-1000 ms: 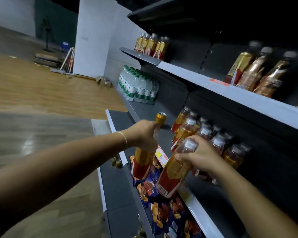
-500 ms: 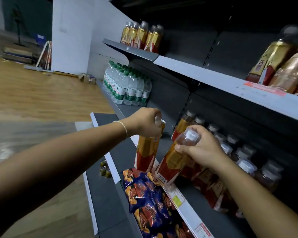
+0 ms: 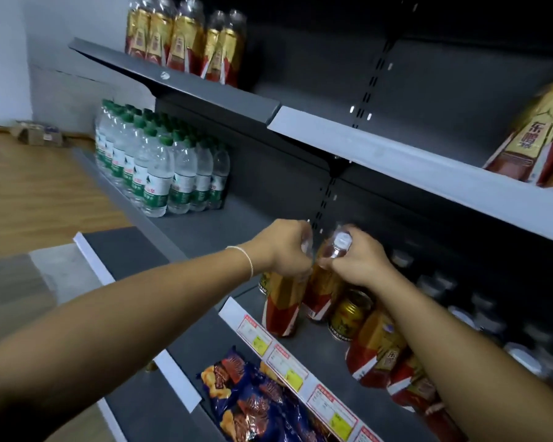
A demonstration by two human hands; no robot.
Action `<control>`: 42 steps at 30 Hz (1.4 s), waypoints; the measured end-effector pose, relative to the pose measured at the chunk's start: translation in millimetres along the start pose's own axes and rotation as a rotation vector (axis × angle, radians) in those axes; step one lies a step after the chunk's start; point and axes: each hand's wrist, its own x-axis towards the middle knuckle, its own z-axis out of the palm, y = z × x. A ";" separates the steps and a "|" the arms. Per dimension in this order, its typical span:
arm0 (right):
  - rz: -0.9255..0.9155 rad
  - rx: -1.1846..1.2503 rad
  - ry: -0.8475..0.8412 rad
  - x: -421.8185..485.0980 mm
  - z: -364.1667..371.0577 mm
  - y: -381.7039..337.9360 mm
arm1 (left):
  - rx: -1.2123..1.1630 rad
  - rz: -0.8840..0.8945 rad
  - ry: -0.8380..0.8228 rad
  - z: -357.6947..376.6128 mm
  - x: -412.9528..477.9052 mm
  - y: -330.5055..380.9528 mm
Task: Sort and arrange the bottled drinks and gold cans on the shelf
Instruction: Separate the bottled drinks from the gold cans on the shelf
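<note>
Since both look full w/ slick film labels, expect heavyish, stiff, top-heavy; best hold = neck under cap. L hand [image 3: 284, 247] clamps left bottle [image 3: 281, 307] at the top, R hand [image 3: 358, 266] pinches right bottle [image 3: 323, 295] at the neck. Both stand upright, side by side on mid shelf [image 3: 326, 349] by gold can [image 3: 348, 314]. Vs 0.5 s ago: no longer tilted at the shelf edge.

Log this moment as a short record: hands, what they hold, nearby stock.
left hand: grips neck of left bottle
right hand: grips neck of right bottle, white cap showing
bottles: side by side, near upright, at middle shelf front
gold can: upright, just right of them
water bottles: grouped farther left
snack bags: on the shelf below
</note>
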 end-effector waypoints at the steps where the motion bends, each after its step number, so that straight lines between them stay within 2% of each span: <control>1: 0.032 -0.031 -0.009 8.9 2.9 -0.8 | -0.016 0.010 -0.011 3.1 7.4 -2.4; 5: 0.103 -0.099 -0.071 33.0 9.8 3.0 | -0.057 0.040 -0.032 21.3 31.6 -5.8; 9: 0.084 -0.164 -0.222 46.2 13.7 9.9 | -0.083 0.042 -0.058 34.3 47.9 -7.3; 16: 0.076 -0.223 -0.282 53.7 15.4 14.3 | -0.048 0.148 -0.136 36.4 57.2 -8.0; 20: 0.272 -0.042 -0.174 48.4 8.5 9.4 | 0.026 0.248 -0.143 40.0 52.9 -8.4; 23: 0.381 0.130 -0.155 40.9 0.0 6.2 | -0.031 0.244 -0.151 38.4 51.4 -13.2; 29: 0.333 -0.402 -0.034 19.1 -10.6 2.6 | -0.082 0.225 -0.265 24.4 43.3 -39.5; 32: 0.327 -0.630 -0.204 10.7 5.9 2.4 | -0.002 0.200 -0.273 20.5 39.2 -62.2; 37: 0.358 -0.816 -0.476 14.9 35.9 3.4 | 0.106 0.132 -0.257 27.0 40.5 -85.0; 40: 0.370 -0.836 -0.571 18.1 54.2 12.1 | 0.184 0.125 -0.301 39.0 41.8 -90.5; 42: 0.386 -0.797 -0.573 16.6 61.6 20.8 | 0.238 0.118 -0.351 48.4 42.8 -93.4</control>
